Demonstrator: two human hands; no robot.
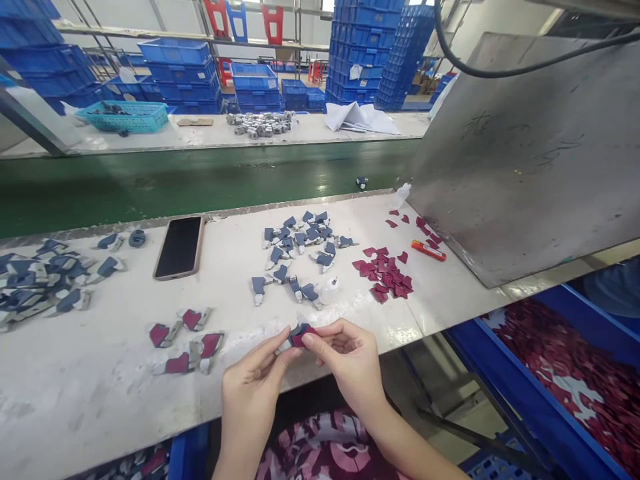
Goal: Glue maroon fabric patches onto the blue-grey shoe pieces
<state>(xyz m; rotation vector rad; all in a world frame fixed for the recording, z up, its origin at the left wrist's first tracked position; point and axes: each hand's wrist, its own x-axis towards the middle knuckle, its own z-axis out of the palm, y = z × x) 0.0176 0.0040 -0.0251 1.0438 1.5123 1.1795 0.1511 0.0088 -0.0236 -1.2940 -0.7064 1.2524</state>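
Between my two hands, just above the table's front edge, is a small grey-blue and white plastic part (299,330) with a dark red piece (299,340) on its face. My left hand (260,363) pinches the part's left end. Thumb and fingers of my right hand (345,350) close on its right side, the thumb pressing against the red piece. Beyond my hands lies a loose group of grey-blue parts (300,237) without red faces. Dark red flat pieces (387,273) are heaped to the right. Several parts with red faces (177,363) rest to the left.
A phone (179,247) lies left of centre, beside a larger pile of grey-blue parts (45,277). A small white bottle (329,291) and an orange-red tube (429,251) are on the table. A metal panel (540,153) leans at right, above a blue bin (550,400) of red pieces.
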